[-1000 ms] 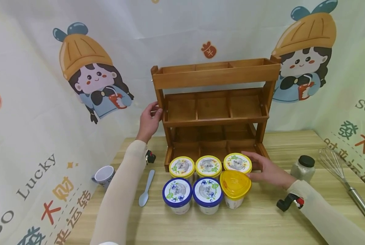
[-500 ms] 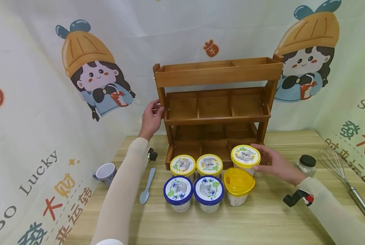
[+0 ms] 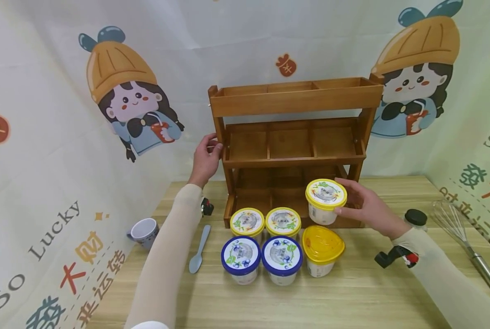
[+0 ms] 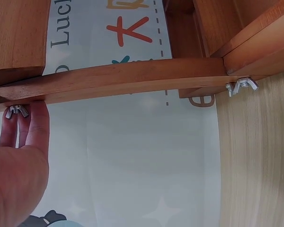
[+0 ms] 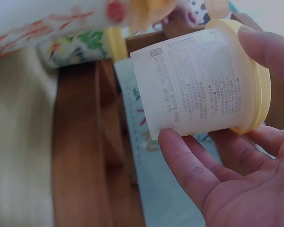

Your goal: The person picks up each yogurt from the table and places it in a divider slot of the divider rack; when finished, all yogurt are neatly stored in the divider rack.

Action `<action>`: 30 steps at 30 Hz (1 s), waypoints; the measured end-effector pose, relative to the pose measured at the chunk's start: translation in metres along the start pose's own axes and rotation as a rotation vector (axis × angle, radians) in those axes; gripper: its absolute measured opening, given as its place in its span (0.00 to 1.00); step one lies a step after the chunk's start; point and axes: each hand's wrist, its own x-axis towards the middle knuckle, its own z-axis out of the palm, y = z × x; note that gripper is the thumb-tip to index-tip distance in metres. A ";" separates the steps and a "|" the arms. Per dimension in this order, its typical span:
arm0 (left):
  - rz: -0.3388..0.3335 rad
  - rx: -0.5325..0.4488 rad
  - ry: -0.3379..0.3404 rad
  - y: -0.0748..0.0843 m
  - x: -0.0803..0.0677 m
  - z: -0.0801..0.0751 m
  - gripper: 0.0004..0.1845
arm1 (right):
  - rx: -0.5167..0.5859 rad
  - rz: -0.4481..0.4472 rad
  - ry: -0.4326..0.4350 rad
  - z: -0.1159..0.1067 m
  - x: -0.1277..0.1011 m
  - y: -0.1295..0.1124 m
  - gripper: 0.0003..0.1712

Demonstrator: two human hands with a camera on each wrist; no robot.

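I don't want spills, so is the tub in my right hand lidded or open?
Lidded: the tub in your right hand has a yellow-rimmed lid across its whole top.

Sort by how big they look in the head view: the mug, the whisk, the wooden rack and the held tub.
Wooden rack
Whisk, by length
Held tub
Mug
Real sizes of tub and mug are unsure; one may sit nearer.

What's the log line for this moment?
left hand: touches side of wooden rack | right hand: holds yellow-lidded cup before rack | other cups: five, on table
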 end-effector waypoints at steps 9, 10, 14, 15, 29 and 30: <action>-0.008 0.005 -0.007 0.000 -0.002 0.001 0.22 | 0.057 -0.075 0.003 0.007 0.021 -0.029 0.48; -0.003 0.006 -0.008 0.000 -0.001 0.001 0.22 | 0.054 -0.081 0.002 0.007 0.023 -0.032 0.48; 0.004 0.014 -0.010 0.000 -0.001 0.001 0.21 | 0.028 -0.116 0.001 0.010 0.032 -0.044 0.48; 0.004 0.016 -0.010 0.000 -0.001 0.001 0.22 | 0.023 -0.123 0.000 0.011 0.035 -0.048 0.48; -0.017 0.022 -0.011 0.000 0.001 0.000 0.21 | 0.020 -0.202 -0.017 0.028 0.078 -0.095 0.49; -0.016 0.024 -0.011 0.000 0.002 0.000 0.21 | 0.019 -0.207 -0.017 0.030 0.081 -0.098 0.49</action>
